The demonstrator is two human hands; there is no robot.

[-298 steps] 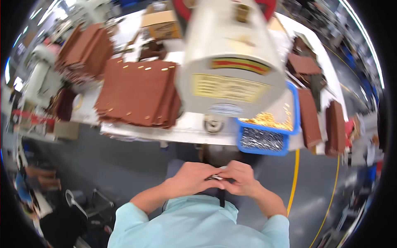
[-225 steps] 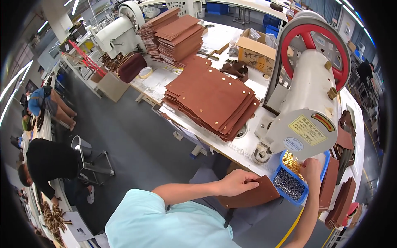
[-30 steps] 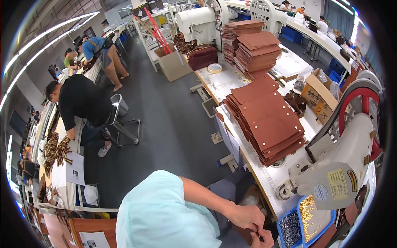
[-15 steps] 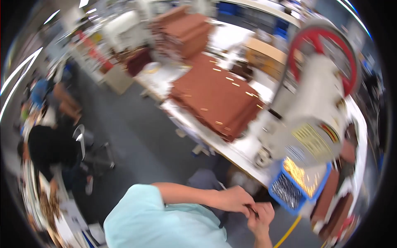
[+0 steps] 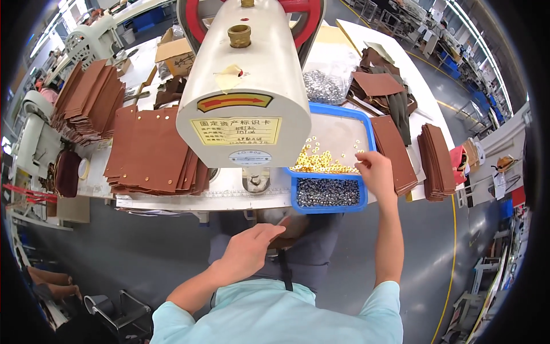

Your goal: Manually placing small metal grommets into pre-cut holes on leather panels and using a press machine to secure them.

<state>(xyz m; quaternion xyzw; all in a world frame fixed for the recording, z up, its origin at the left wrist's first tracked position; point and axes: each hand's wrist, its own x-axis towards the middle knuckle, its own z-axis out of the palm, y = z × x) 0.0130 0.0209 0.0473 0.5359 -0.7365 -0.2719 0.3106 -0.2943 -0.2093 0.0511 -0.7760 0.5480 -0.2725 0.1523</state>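
Observation:
Low in front of the table, my left hand (image 5: 247, 251) is closed on a thin brown leather piece (image 5: 284, 221); its edge shows past the fingertips and the rest is hidden. My right hand (image 5: 378, 172) is at the right side of a blue tray (image 5: 371, 129), thumb and fingers pinched together over gold metal eyelets (image 5: 322, 161). What sits in that pinch is too small to make out. The gold eyelets lie heaped at the tray's near edge. In front, a smaller blue bin (image 5: 294, 198) holds dark metal pieces (image 5: 327, 192).
A white press machine (image 5: 246, 80) with a red wheel (image 5: 309, 20) stands before me. Brown leather stacks lie left (image 5: 146, 152) and right (image 5: 438, 163) on the white table (image 5: 240, 198). A bag of metal parts (image 5: 323, 86) is behind the tray. A chair (image 5: 123, 309) stands behind left.
My view has swung right to face the machine. My hands, together around a small brown piece before, are now apart; the right has moved to the gold eyelets, the left keeps the brown piece.

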